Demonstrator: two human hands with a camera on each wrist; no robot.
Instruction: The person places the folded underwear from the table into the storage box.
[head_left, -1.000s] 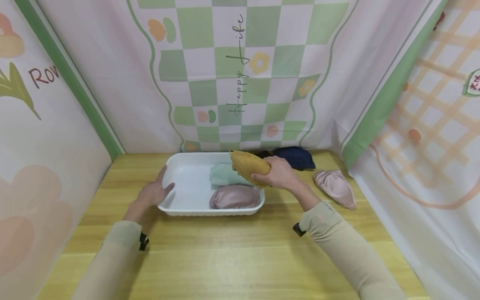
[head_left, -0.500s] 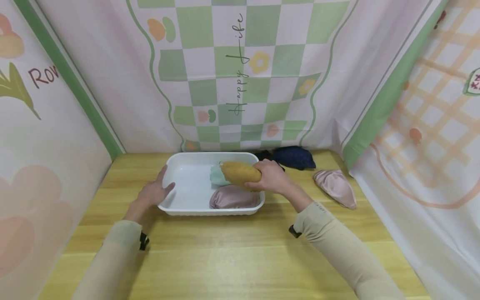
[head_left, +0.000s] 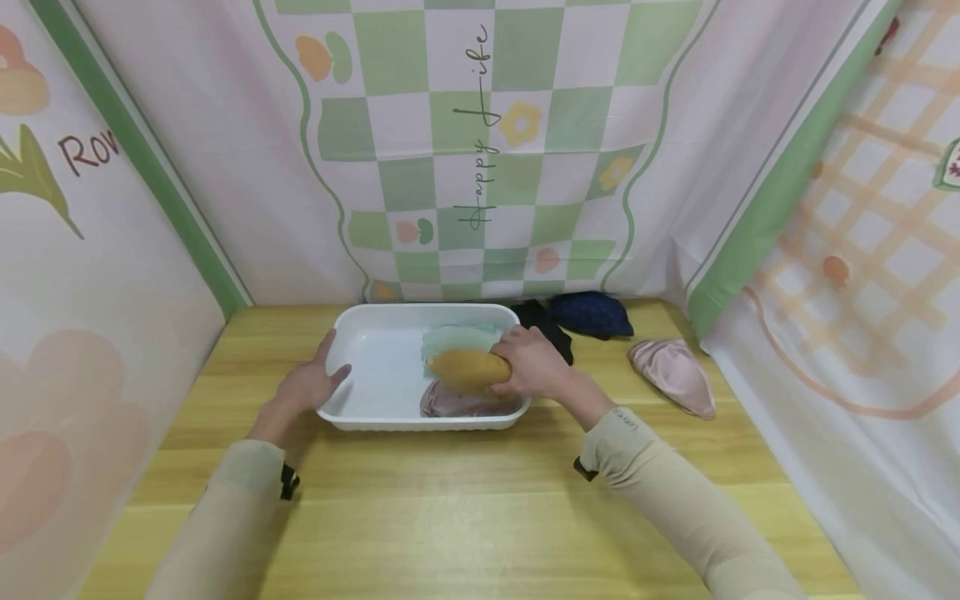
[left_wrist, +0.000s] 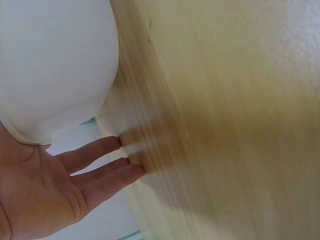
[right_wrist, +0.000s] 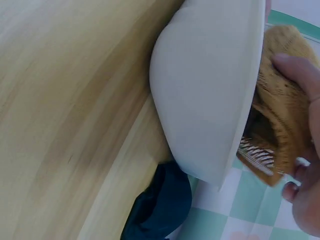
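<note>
My right hand grips a folded mustard lace bra over the right half of a white tray. In the right wrist view, the thumb lies across the bra's lace, just beyond the tray's rim. Beneath it in the tray lie a mint-green folded bra at the back and a mauve satin one at the front, each partly covered. My left hand rests at the tray's left end, thumb over the rim. Its other fingers extend outside the tray, straight and slightly spread, close to the tabletop.
Behind and right of the tray lie a black fabric piece and a navy folded bra. A pale pink satin one lies farther right on the wooden table. Printed curtains hang around the back and sides.
My right hand has brought the mustard bra left and down, from above the tray's right edge to low over the mauve one. The black piece shows more now. My left hand has stayed put.
</note>
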